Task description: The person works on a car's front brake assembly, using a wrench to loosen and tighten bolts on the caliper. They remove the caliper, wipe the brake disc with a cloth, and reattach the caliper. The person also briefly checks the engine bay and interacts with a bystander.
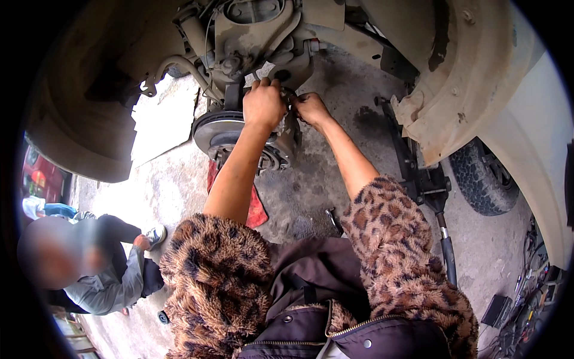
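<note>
My left hand (263, 105) is closed at the inner side of a car's wheel hub, just above the round brake disc (216, 133). Its fingers curl away from view, so what they grip is hidden. Close beside it on the right, my right hand (311, 109) pinches a small dark part I cannot make out. Below the two hands is the brake caliper (288, 143), at the disc's right side. Dusty suspension parts (254, 30) rise above the hands.
The wheel arch liner (89, 119) curves at left, the fender (532, 137) at right. A floor jack (412, 161) and a tyre (483, 179) stand to the right. A red cloth (257, 209) lies below the disc. Another person (113, 281) crouches at lower left; tools (529, 293) lie lower right.
</note>
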Motion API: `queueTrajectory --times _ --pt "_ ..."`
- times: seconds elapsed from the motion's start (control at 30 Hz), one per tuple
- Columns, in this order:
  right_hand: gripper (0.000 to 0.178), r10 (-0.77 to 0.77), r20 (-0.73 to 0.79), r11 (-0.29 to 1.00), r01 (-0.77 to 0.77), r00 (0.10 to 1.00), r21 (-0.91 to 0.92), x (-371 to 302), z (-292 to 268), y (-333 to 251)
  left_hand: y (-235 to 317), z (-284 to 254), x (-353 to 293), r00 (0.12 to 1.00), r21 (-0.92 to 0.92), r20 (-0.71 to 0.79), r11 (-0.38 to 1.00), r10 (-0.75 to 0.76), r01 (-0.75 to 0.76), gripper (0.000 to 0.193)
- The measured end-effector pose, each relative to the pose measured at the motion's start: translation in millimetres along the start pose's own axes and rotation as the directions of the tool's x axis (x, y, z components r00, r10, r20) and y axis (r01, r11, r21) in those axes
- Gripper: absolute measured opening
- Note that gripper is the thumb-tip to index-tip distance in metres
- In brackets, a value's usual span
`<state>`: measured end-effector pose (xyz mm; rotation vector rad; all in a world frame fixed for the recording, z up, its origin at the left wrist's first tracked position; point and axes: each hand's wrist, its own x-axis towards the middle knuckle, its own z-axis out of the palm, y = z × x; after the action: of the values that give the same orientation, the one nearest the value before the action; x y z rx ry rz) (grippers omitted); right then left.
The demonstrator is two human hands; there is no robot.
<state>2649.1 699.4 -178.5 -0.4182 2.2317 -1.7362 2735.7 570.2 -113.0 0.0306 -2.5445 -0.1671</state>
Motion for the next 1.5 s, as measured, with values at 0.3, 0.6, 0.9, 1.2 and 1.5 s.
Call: queueTrajectory --times 0.3,0.6,0.9,1.2,1.5 --pt "0.028 0.001 0.028 0.999 -0.002 1.0 0.041 -8.1 -0.9 -8.3 -3.8 1.2 -0.1 1.0 0.025 -0.013 1.0 0.006 -0.006 0.026" --pt "0.027 0.023 0.056 0.991 -0.03 0.998 0.133 -10.2 -3.0 -6.3 -3.4 2.0 -2.6 1.0 0.014 -0.01 1.0 -0.003 0.003 0.025" --pt "0.015 -0.072 0.025 0.977 0.065 0.997 0.204 -5.5 8.0 -3.7 -7.8 -1.5 -1.9 0.999 0.012 0.029 1.0 -0.025 0.024 0.028" --pt "0.01 -0.163 -0.14 0.954 0.192 0.977 0.232 4.9 14.0 8.8 -7.4 0.5 -2.8 1.0 0.002 0.01 1.0 -0.019 0.019 0.026" --pt "0.019 0.089 0.049 0.516 -0.088 0.995 0.852 -55.3 -7.5 16.8 1.7 0.3 -7.0 1.0 0.002 -0.013 1.0 0.024 -0.024 0.031"
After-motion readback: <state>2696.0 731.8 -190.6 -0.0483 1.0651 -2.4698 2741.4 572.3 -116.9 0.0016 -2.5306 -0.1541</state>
